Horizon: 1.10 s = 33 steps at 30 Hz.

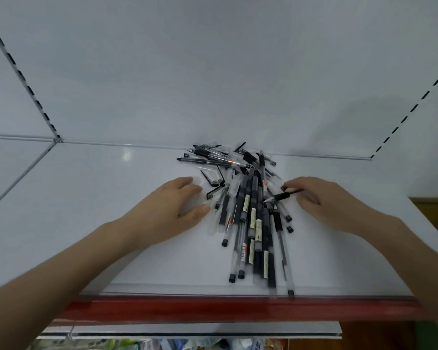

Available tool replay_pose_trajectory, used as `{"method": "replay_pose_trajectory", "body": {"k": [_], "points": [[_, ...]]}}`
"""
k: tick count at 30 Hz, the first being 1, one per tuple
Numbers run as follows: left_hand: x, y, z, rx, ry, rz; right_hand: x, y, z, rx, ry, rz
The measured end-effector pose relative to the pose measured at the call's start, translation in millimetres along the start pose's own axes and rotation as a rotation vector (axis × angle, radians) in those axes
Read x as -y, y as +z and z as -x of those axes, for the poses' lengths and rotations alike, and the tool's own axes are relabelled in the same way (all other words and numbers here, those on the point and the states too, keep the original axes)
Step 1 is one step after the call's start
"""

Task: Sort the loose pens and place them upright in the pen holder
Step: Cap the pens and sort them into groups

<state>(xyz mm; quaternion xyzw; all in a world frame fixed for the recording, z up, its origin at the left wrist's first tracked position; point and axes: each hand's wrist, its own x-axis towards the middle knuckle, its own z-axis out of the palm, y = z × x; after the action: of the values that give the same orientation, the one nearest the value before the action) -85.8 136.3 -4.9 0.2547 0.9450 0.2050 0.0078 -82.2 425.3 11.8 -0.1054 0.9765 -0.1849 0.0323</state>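
Left grip [172, 205] flat, fingers straight; right grip [321, 198] apparently pinching pen [283, 196].

Left hand [172, 208] and right hand [324, 200] are bare, as are both forearms; the left thumbnail is cut short.

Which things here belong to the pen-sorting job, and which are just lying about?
For the job: heap of black and clear plastic pens; slim black pen in the grip of the right hand; left hand flat beside the heap. No pen holder shows.
Just lying about: white shelf board; red front strip; blurred packets below.
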Motion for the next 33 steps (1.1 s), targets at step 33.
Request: {"method": "replay_pose_trajectory", "body": {"k": [33], "points": [[-52, -58, -2, -0.348, -0.046, 1.117, 76, -27, 31, -0.497, -0.366, -0.289]]}}
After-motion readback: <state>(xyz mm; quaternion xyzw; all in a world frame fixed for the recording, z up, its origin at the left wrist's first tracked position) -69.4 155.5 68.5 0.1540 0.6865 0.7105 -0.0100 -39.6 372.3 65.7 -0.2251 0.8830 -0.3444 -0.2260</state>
